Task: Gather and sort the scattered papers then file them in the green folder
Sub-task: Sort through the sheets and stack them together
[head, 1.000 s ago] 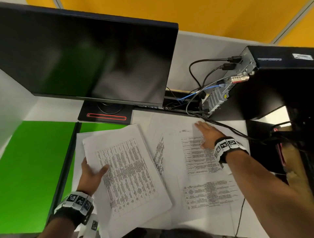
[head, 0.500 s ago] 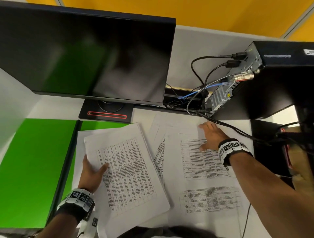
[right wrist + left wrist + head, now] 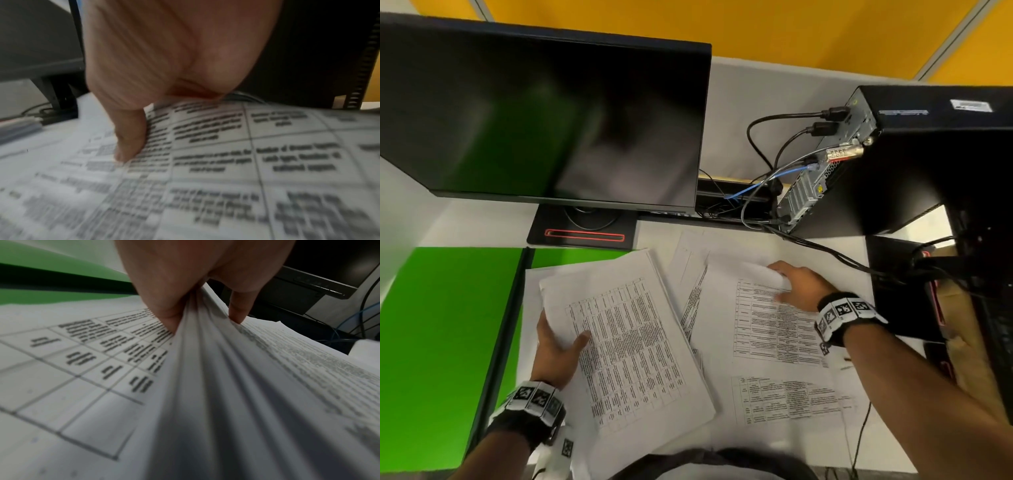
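Note:
My left hand (image 3: 561,339) grips a thick stack of printed papers (image 3: 626,342), thumb on top and fingers underneath; the left wrist view shows the stack (image 3: 226,386) fanned in that grip (image 3: 185,280). The stack lies partly over the open green folder (image 3: 441,342) at the left. My right hand (image 3: 787,281) pinches the top edge of a printed table sheet (image 3: 767,329), and that corner curls up over the fingers. In the right wrist view the thumb (image 3: 127,142) presses on the raised sheet (image 3: 216,154).
More loose sheets (image 3: 688,260) lie between the hands, and another (image 3: 791,401) lies nearer me. A black monitor (image 3: 544,113) on its base (image 3: 585,229) stands behind. A computer tower (image 3: 928,164) with cables (image 3: 825,246) crowds the right side.
My right hand lay flat on the sheet before; now its fingers have curled under the top edge and lifted that corner. The left hand keeps its hold on the stack.

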Demonstrator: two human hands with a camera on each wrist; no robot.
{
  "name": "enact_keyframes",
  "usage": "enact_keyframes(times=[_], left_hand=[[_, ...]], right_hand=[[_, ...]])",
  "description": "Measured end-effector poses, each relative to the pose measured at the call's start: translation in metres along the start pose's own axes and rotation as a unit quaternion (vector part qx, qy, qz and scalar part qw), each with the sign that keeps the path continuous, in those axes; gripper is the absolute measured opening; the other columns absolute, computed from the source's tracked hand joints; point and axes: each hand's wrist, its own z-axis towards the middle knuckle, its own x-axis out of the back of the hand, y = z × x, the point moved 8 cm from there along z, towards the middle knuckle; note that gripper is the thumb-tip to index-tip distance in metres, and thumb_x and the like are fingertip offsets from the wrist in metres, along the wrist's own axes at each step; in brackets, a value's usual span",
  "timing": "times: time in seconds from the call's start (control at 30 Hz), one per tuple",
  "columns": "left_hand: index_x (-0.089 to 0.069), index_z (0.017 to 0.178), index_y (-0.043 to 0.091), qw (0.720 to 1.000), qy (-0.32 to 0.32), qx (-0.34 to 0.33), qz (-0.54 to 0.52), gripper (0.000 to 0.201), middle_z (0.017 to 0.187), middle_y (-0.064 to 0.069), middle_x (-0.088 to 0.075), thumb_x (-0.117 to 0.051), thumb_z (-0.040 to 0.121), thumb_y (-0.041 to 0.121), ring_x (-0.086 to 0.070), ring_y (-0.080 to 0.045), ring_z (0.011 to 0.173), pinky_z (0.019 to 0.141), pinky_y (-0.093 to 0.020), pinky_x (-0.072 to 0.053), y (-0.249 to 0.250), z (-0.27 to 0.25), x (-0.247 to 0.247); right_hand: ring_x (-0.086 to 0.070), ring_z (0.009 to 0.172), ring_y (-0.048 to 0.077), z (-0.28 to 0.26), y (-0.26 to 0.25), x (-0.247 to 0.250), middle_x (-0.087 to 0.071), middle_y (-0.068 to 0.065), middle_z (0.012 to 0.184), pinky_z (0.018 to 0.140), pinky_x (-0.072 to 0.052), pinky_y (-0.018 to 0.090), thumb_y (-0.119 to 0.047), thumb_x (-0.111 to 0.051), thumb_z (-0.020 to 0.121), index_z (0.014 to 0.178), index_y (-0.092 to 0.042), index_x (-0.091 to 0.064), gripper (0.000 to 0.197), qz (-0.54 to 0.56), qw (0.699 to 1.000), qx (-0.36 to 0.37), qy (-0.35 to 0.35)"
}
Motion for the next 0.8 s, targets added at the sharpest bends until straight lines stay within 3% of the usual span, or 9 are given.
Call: enact_keyframes(times=[0.1,0.17,0.27,0.37,0.43,0.57,0.63,0.7,0.8], left_hand=[[-0.017,0.148,0.020,1.000,-0.001,0.003,0.007,0.089,0.143,-0.016,-0.042,-0.072,0.080,0.008,-0.046,-0.037,0.127,0.105,-0.052,-0.037,-0.001,-0.001,0.001],[-0.016,0.148,0.020,1.000,-0.001,0.008,0.009,0.089,0.143,-0.016,-0.042,-0.072,0.081,0.008,-0.046,-0.037,0.127,0.105,-0.053,-0.037,-0.001,-0.001,0.001],[-0.017,0.148,0.021,1.000,0.000,0.004,0.012,0.089,0.143,-0.015,-0.043,-0.073,0.080,0.009,-0.047,-0.036,0.126,0.104,-0.053,-0.038,-0.002,0.000,0.002],[-0.016,0.149,0.020,1.000,-0.001,0.009,0.002,0.088,0.142,-0.015,-0.044,-0.072,0.081,0.007,-0.047,-0.037,0.126,0.104,-0.052,-0.038,0.000,-0.002,0.002],[-0.016,0.149,0.018,1.000,0.002,0.009,-0.004,0.087,0.142,-0.016,-0.044,-0.070,0.082,0.005,-0.047,-0.038,0.126,0.104,-0.052,-0.037,0.003,-0.005,0.001],[-0.016,0.150,0.015,1.000,0.001,0.008,-0.015,0.086,0.142,-0.017,-0.044,-0.069,0.082,0.002,-0.046,-0.038,0.127,0.105,-0.052,-0.037,0.008,-0.009,0.000],[-0.017,0.149,0.015,1.000,0.002,0.011,-0.015,0.086,0.142,-0.017,-0.043,-0.069,0.082,0.002,-0.046,-0.038,0.126,0.104,-0.052,-0.037,0.008,-0.009,0.000],[-0.017,0.149,0.016,1.000,0.002,0.013,-0.010,0.086,0.141,-0.017,-0.044,-0.069,0.082,0.002,-0.047,-0.038,0.125,0.103,-0.051,-0.038,0.007,-0.008,0.001],[-0.017,0.148,0.015,1.000,0.004,0.013,-0.003,0.086,0.141,-0.018,-0.045,-0.070,0.082,0.004,-0.047,-0.039,0.125,0.103,-0.052,-0.039,0.003,-0.005,0.001]], right_hand=[[-0.064,0.093,0.018,-0.011,-0.004,0.022,-0.069,-0.009,0.095,0.082,-0.050,0.032,-0.022,-0.078,0.076,0.098,-0.040,-0.059,0.034,0.030,0.999,0.021,-0.006],[-0.063,0.088,0.015,-0.020,-0.003,0.046,-0.067,-0.010,0.086,0.077,-0.049,0.030,-0.017,-0.080,0.072,0.085,-0.037,-0.061,0.030,0.045,0.999,0.026,0.001],[-0.064,0.085,0.008,-0.037,0.002,0.076,-0.069,-0.010,0.087,0.076,-0.050,0.028,-0.015,-0.083,0.071,0.087,-0.032,-0.066,0.028,0.068,0.998,0.018,0.000],[-0.068,0.080,0.003,-0.054,0.003,0.081,-0.074,-0.009,0.086,0.074,-0.052,0.024,-0.015,-0.083,0.071,0.090,-0.027,-0.071,0.025,0.074,0.995,0.015,-0.063],[-0.068,0.083,0.002,-0.062,-0.003,0.066,-0.074,-0.011,0.088,0.076,-0.053,0.025,-0.020,-0.083,0.071,0.091,-0.027,-0.072,0.023,0.048,0.991,0.020,-0.123],[-0.066,0.089,0.011,-0.055,-0.018,0.003,-0.070,-0.013,0.091,0.082,-0.053,0.029,-0.029,-0.082,0.070,0.087,-0.032,-0.067,0.023,-0.014,0.985,0.039,-0.170],[-0.062,0.099,0.015,-0.047,-0.020,-0.027,-0.065,-0.012,0.100,0.089,-0.051,0.032,-0.034,-0.080,0.073,0.099,-0.034,-0.064,0.030,-0.036,0.987,0.049,-0.150],[-0.052,0.111,0.015,-0.044,-0.019,-0.043,-0.056,-0.008,0.116,0.098,-0.044,0.033,-0.040,-0.077,0.074,0.126,-0.032,-0.056,0.056,-0.076,0.990,0.077,-0.093],[-0.035,0.124,0.012,-0.050,-0.014,-0.056,-0.038,-0.009,0.137,0.107,-0.034,0.033,-0.043,-0.081,0.064,0.144,-0.029,-0.037,0.092,-0.091,0.987,0.120,-0.060]])
